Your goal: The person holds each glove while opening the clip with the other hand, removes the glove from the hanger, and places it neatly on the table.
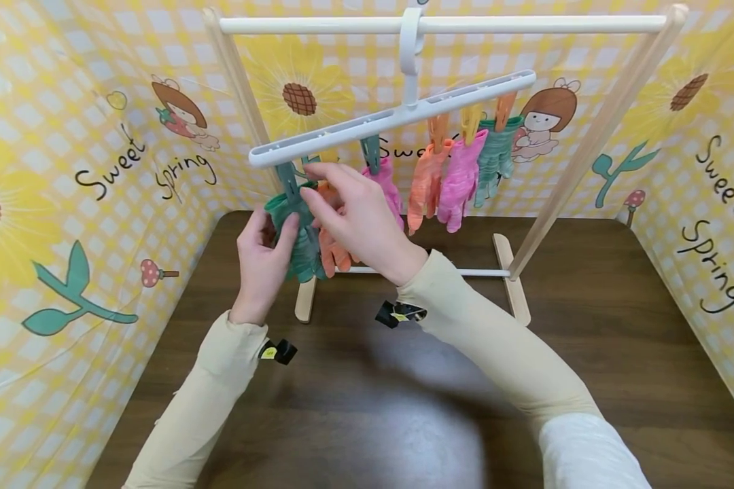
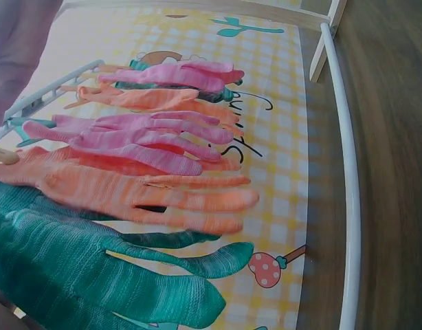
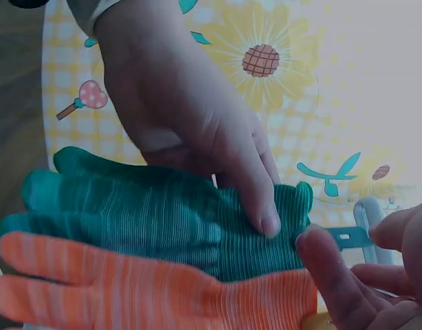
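At the low left end of the pale grey clip hanger (image 1: 330, 134), here's the left hand (image 1: 263, 261), thumb in front, holding a knitted green glove (image 1: 306, 248) by its cuff! Over comes the right hand (image 1: 367, 224) from the other side, thumb and forefinger spread apart beside the green clothespin (image 1: 287, 180); whether they press it, I can't tell. That pin reaches down from the hanger to the glove's cuff. Right next door hangs an orange glove (image 2: 163, 196), then a pink glove (image 1: 388, 187). Across on the higher half, it's orange, pink, green: three more gloves (image 1: 461, 176) in a row! Up top, the hanger's hook (image 1: 410, 51) sits over the rack's white bar (image 1: 318, 26).
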`<move>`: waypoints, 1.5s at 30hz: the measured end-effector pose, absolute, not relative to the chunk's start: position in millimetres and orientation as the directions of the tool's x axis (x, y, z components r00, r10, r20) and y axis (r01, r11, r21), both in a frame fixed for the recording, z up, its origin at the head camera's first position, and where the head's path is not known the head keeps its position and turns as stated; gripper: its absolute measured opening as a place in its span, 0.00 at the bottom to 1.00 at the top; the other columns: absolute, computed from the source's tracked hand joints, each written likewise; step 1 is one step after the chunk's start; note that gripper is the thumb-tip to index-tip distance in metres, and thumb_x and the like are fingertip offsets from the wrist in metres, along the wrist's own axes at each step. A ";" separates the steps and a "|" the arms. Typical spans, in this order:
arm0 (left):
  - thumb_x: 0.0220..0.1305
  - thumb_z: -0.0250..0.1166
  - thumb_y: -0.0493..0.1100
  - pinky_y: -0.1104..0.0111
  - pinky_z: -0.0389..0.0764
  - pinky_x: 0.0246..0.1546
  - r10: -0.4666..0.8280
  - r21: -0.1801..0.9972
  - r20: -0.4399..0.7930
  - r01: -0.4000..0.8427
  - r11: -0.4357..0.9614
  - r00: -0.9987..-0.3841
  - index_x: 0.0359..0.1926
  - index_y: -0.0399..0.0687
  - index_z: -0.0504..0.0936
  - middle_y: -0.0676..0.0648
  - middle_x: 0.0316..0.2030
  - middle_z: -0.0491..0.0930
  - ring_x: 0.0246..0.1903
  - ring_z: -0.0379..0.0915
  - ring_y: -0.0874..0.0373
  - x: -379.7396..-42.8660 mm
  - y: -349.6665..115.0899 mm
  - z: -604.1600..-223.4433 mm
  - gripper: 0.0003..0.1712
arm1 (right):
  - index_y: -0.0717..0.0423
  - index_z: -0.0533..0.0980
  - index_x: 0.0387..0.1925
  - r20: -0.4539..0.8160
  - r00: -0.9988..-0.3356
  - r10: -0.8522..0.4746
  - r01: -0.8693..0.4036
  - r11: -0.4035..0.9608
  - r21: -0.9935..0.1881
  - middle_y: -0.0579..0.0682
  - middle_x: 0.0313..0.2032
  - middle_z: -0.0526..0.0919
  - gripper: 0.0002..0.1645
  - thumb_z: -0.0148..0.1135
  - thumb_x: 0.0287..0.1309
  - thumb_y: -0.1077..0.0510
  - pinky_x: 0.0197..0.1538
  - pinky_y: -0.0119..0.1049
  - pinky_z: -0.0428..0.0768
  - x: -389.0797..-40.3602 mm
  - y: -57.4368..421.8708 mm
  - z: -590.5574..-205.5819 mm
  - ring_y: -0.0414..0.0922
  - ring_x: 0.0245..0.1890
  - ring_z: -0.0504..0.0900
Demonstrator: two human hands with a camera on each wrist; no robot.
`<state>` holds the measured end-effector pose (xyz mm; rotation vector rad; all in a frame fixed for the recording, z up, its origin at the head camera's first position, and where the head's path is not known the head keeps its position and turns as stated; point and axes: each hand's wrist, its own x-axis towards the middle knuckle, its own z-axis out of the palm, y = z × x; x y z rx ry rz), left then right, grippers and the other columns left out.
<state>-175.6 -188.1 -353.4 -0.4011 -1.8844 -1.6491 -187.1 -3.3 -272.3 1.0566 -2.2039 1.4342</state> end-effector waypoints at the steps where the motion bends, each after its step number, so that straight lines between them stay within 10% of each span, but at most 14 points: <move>1: 0.74 0.63 0.35 0.72 0.82 0.39 -0.151 0.788 0.613 0.586 0.187 -0.776 0.56 0.28 0.79 0.53 0.41 0.85 0.38 0.82 0.59 -175.4 -187.8 -353.7 0.15 | 0.64 0.75 0.66 0.597 -0.689 -0.412 -0.712 0.226 -0.665 0.54 0.44 0.85 0.23 0.61 0.74 0.58 0.40 0.30 0.82 -187.0 -5.3 -271.3 0.42 0.30 0.87; 6: 0.74 0.62 0.34 0.72 0.83 0.38 -0.128 0.767 0.637 0.610 0.199 -0.760 0.55 0.28 0.80 0.54 0.41 0.85 0.38 0.82 0.60 -174.5 -185.4 -352.5 0.14 | 0.62 0.74 0.68 0.560 -0.716 -0.416 -0.677 0.223 -0.701 0.51 0.31 0.87 0.25 0.59 0.76 0.57 0.33 0.31 0.80 -188.0 -12.6 -266.6 0.44 0.22 0.85; 13: 0.74 0.61 0.32 0.73 0.81 0.39 -0.119 0.754 0.651 0.623 0.208 -0.749 0.52 0.28 0.81 0.57 0.40 0.84 0.37 0.81 0.62 -172.8 -181.4 -352.6 0.12 | 0.58 0.73 0.69 0.452 -0.772 -0.447 -0.561 0.143 -0.816 0.54 0.60 0.83 0.24 0.57 0.78 0.55 0.24 0.44 0.83 -190.2 -17.0 -262.7 0.50 0.18 0.84; 17: 0.74 0.63 0.34 0.73 0.82 0.41 -0.098 0.753 0.649 0.621 0.218 -0.754 0.55 0.28 0.81 0.59 0.42 0.84 0.39 0.81 0.62 -171.4 -180.8 -354.2 0.14 | 0.57 0.75 0.67 0.404 -0.794 -0.454 -0.494 0.094 -0.864 0.54 0.52 0.86 0.22 0.56 0.79 0.55 0.25 0.52 0.83 -191.8 -18.6 -261.0 0.51 0.16 0.82; 45: 0.70 0.65 0.29 0.73 0.81 0.44 -0.076 0.697 0.694 0.642 0.320 -0.716 0.48 0.30 0.84 0.39 0.41 0.86 0.40 0.82 0.64 -162.3 -183.1 -357.4 0.08 | 0.58 0.79 0.62 0.325 -0.846 -0.422 -0.318 -0.089 -0.944 0.53 0.44 0.87 0.19 0.62 0.74 0.58 0.18 0.37 0.71 -194.1 -19.8 -261.7 0.64 0.22 0.78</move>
